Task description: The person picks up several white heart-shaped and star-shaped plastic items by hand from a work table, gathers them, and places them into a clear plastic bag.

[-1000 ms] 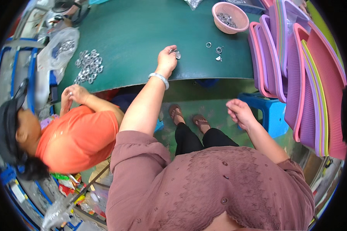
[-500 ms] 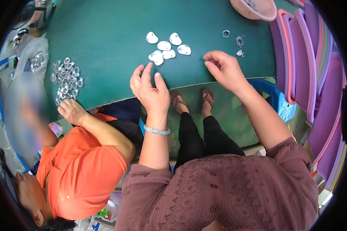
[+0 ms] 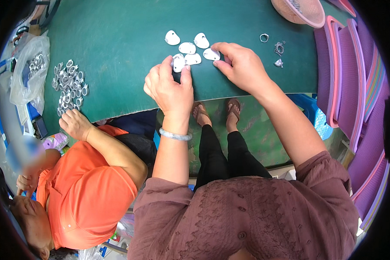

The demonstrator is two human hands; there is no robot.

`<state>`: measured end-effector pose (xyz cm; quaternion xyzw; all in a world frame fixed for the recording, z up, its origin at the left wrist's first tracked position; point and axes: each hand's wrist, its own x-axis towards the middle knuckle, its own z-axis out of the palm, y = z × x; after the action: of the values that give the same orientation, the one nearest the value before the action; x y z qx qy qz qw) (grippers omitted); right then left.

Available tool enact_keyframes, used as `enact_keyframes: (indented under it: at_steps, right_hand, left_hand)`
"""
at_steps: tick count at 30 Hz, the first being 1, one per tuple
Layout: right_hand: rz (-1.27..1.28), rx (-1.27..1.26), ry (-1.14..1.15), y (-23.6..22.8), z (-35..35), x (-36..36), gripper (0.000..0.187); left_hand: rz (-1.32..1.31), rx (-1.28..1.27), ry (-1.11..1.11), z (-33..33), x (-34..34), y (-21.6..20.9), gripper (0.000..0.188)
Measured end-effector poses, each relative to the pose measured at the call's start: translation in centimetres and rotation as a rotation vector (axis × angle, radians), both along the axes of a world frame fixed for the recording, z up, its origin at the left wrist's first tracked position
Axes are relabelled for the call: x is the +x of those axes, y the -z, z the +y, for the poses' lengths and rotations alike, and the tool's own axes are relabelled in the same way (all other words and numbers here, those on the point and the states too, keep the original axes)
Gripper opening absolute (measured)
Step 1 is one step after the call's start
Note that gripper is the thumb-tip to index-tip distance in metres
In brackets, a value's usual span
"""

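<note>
Several white, rounded, flat pieces with small dark holes lie grouped on the green table; one upper white piece (image 3: 172,37) is apart from both hands. My left hand (image 3: 170,84), with a pale bangle at its wrist, has thumb and fingers closed around the lower-left white piece (image 3: 178,63). Between the thumb and forefinger of my right hand (image 3: 242,65) is the rightmost white piece (image 3: 211,54). Both held pieces are at table level. A middle white piece (image 3: 193,59) lies between the hands.
The table (image 3: 125,65) also bears a heap of grey rings (image 3: 69,84) at left, near a co-worker's hand (image 3: 76,124). At right are a loose ring (image 3: 264,38), small grey parts (image 3: 279,49) and a pink basket (image 3: 298,13). Purple trays (image 3: 342,82) stack beside the table.
Both hands have moved to the white pieces, the right one leftward, and their fingers have closed around one piece each. The whole view has shifted slightly.
</note>
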<state>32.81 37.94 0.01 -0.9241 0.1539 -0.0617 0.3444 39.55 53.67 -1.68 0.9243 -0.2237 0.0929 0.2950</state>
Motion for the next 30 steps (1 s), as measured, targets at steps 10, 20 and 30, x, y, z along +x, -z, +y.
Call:
enact_keyframes:
  at_steps: [10, 20, 30]
  right_hand:
    - [0.104, 0.081, -0.013, -0.9, 0.9, -0.1, 0.026]
    - [0.038, -0.298, -0.199, -0.6, 0.9, 0.0, 0.030]
    - [0.128, -0.390, -0.254, -1.5, 2.5, 2.3, 0.035]
  left_hand:
    - [-0.017, 0.030, 0.019, 2.6, -0.9, 0.6, 0.032]
    - [-0.024, -0.023, 0.012, 3.9, -2.0, 0.1, 0.033]
    - [0.040, -0.056, 0.014, 5.6, -4.2, -0.1, 0.030]
